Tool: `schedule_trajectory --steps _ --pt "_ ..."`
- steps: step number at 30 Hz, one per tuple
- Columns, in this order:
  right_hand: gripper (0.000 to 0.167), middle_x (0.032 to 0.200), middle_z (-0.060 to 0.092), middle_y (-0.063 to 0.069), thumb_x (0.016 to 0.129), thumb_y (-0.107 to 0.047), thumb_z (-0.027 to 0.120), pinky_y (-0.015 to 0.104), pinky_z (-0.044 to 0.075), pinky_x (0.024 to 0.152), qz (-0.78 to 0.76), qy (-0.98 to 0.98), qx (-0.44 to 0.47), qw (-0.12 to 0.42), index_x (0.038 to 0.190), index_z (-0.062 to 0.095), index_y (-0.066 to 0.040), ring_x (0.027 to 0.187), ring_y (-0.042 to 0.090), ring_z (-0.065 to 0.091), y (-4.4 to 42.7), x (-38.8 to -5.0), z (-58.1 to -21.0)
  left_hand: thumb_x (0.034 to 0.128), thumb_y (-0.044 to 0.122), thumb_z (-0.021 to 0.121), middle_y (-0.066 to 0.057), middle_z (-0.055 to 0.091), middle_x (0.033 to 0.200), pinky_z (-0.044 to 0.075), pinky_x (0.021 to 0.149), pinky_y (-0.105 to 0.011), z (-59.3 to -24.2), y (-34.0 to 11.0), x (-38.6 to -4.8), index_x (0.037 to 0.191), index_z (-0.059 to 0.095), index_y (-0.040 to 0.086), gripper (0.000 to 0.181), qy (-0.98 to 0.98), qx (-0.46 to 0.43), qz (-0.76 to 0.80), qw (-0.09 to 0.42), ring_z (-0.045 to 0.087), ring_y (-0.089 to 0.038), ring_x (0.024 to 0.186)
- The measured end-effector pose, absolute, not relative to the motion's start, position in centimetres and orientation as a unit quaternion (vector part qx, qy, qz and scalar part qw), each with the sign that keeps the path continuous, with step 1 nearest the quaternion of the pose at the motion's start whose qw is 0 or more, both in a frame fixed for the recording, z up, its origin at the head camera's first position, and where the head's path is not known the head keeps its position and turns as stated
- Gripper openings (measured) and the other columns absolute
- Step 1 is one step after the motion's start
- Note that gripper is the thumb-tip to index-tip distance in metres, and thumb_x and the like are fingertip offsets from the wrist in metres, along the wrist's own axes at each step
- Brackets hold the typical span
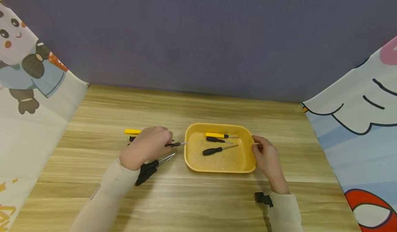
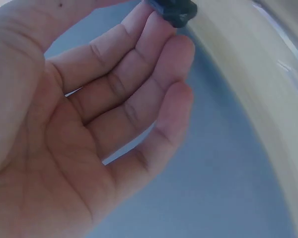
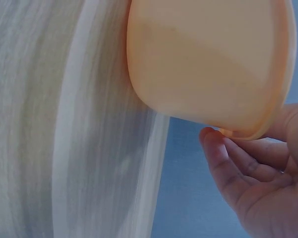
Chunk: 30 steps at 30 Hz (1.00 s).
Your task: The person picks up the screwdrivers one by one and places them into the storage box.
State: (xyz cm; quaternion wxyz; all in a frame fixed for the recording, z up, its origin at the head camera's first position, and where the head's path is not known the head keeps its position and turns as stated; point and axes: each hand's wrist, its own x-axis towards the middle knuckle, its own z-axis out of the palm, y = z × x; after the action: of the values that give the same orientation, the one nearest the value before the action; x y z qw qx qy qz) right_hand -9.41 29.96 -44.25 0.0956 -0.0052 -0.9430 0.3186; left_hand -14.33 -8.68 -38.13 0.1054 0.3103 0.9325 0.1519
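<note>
My left hand pinches a black-handled screwdriver between thumb and fingertips, its metal tip at the left rim of a yellow plastic tray. In the left wrist view, only a dark end of the handle shows at the fingertips. At the tray's right end, my right hand grips the rim with thumb and fingers. Inside the tray lie a yellow screwdriver, a short black screwdriver and a longer black screwdriver.
Beside and partly under the left hand lie a yellow handle, a black handle and black screwdrivers with tips toward the tray. A black strap piece sits by the right cuff. A dark panel stands behind the wooden table.
</note>
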Motion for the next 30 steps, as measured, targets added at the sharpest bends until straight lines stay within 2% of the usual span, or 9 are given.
schedule_trajectory --steps 4,8,11,19,25,26,30 --pt "0.031 0.114 0.068 0.023 0.095 0.001 0.06 0.05 0.056 0.076 0.315 -0.944 -0.005 0.098 0.126 0.063 0.006 0.091 0.034 0.068 30.0 -9.4 -44.1 0.087 0.014 0.073 0.005 0.045 0.062 0.035 0.051 -0.028 -37.1 -5.7 -15.6 0.064 0.052 0.018 0.031 0.925 0.332 0.149 0.114 0.039 -0.011 0.056" --pt "0.031 0.114 0.068 0.023 0.095 0.001 0.06 0.05 0.056 0.075 0.309 -0.945 0.001 0.105 0.125 0.063 0.006 0.09 0.034 0.068 30.0 -9.4 -44.1 0.0894 0.016 0.073 0.005 0.037 0.061 0.03 0.05 -0.026 -36.6 -2.4 -16.8 0.063 0.046 0.017 0.037 0.915 0.358 0.14 0.124 0.033 -0.01 0.054" --pt "0.031 0.113 0.068 0.023 0.095 0.001 0.06 0.05 0.056 0.074 0.309 -0.945 0.003 0.109 0.125 0.064 0.006 0.089 0.034 0.068 30.0 -9.3 -44.2 0.0899 0.017 0.074 0.005 0.037 0.063 0.03 0.05 -0.025 -36.7 0.0 -17.5 0.064 0.046 0.017 0.039 0.908 0.379 0.122 0.127 0.033 -0.009 0.055" --pt "0.031 0.114 0.068 0.022 0.094 0.001 0.06 0.049 0.056 0.074 0.313 -0.943 -0.001 0.113 0.125 0.064 0.006 0.089 0.033 0.068 30.1 -9.3 -44.3 0.092 0.014 0.069 0.001 0.053 0.073 0.044 0.059 -0.026 -38.1 5.2 -18.2 0.074 0.059 0.014 0.021 0.895 0.41 0.087 0.15 0.043 -0.012 0.064" --pt "0.031 0.115 0.067 0.022 0.096 0.001 0.059 0.049 0.056 0.076 0.316 -0.943 -0.002 0.105 0.126 0.063 0.005 0.091 0.033 0.068 30.1 -9.3 -44.4 0.0975 0.013 0.065 0.001 0.058 0.077 0.048 0.064 -0.025 -39.9 7.4 -18.5 0.079 0.064 0.015 0.018 0.9 0.398 0.063 0.165 0.051 -0.012 0.069" --pt "0.031 0.115 0.067 0.023 0.096 0.001 0.059 0.049 0.056 0.076 0.316 -0.943 -0.003 0.104 0.126 0.063 0.005 0.091 0.033 0.068 30.1 -9.3 -44.4 0.0978 0.013 0.065 0.001 0.059 0.077 0.05 0.07 -0.026 -40.1 7.7 -18.5 0.079 0.064 0.015 0.019 0.901 0.395 0.058 0.167 0.053 -0.012 0.07" --pt "0.031 0.116 0.067 0.023 0.096 0.0 0.058 0.049 0.056 0.077 0.318 -0.943 -0.008 0.101 0.127 0.063 0.005 0.092 0.033 0.068 30.1 -9.3 -44.5 0.0969 0.01 0.065 -0.001 0.061 0.083 0.052 0.068 -0.027 -40.7 8.5 -18.5 0.079 0.064 0.013 0.018 0.905 0.379 0.039 0.186 0.055 -0.012 0.071"
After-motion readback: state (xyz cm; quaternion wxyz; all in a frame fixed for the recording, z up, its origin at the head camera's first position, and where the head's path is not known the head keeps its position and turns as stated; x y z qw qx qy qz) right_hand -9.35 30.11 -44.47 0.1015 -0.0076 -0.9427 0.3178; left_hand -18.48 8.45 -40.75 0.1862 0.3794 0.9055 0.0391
